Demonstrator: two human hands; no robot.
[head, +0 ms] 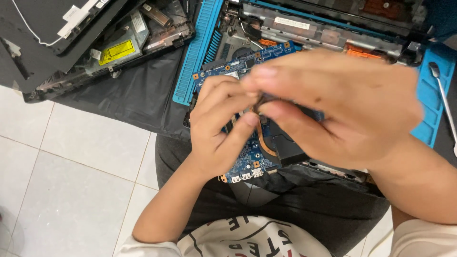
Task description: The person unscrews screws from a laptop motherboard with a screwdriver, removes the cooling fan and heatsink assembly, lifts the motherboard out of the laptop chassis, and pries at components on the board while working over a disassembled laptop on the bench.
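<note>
Both hands meet over the blue circuit board (247, 162). The left hand (221, 133) and right hand (333, 104) each close a grip on a small dark part (263, 101), too blurred to identify.

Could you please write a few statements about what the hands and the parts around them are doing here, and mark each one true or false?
1. Both hands meet over a blue circuit board. True.
2. The left hand rests flat on the white floor tiles. False: it is raised over the board, fingers curled against the right hand.
3. A copper-coloured pipe runs across the board. True.
4. A blue mat lies beneath the opened laptop base. True.
5. The metal tool is in the right hand. False: it lies apart on the mat.
</note>
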